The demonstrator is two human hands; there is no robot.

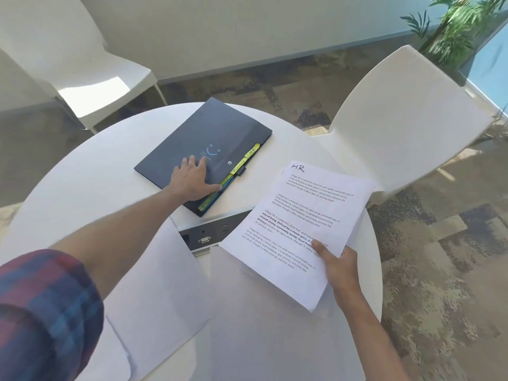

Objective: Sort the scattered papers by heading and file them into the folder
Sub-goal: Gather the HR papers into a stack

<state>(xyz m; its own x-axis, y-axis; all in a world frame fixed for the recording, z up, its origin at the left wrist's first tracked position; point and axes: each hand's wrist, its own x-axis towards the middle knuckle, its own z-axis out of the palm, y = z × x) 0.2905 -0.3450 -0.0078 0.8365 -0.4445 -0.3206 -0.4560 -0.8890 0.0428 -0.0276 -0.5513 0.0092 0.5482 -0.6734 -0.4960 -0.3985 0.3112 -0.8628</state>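
Note:
A dark folder (209,144) with yellow-green index tabs along its right edge lies closed on the round white table (82,171). My left hand (192,180) rests flat on the folder's near corner, fingers spread, thumb by the tabs. My right hand (339,266) grips a stack of printed sheets headed "HR" (299,224) by its lower right edge, lifted above the table to the folder's right. More white papers (162,281) lie on the table near me, one pile under my left forearm and another (261,325) below the held stack.
A recessed power and port panel (209,235) sits in the table's middle, partly covered by paper. White chairs stand at the far left (90,86) and at the right (412,116). A green plant (461,26) is at the top right. Patterned carpet surrounds the table.

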